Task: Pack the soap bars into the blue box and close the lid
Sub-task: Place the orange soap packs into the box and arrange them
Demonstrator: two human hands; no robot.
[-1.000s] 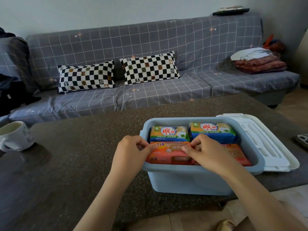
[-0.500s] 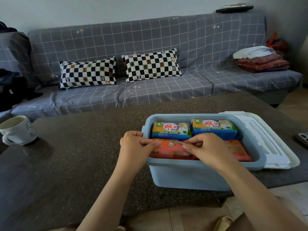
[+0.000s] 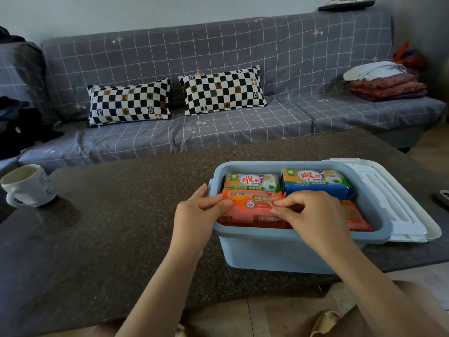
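The blue box (image 3: 286, 254) stands at the desk's (image 3: 109, 227) near edge toward its right end, its white lid (image 3: 398, 203) lying off beside it. Both hands pinch the orange soap bar (image 3: 252, 210) in the box's near-left part: the left hand (image 3: 196, 215) grips its left end, the right hand (image 3: 313, 212) its right end. Two yellow-and-blue soap bars (image 3: 315, 181) lie behind it, and another orange bar (image 3: 354, 215) sits partly hidden under the right hand.

The single head-worn camera looks forward and down from close behind both hands, the sofa (image 3: 218, 76) well beyond them.
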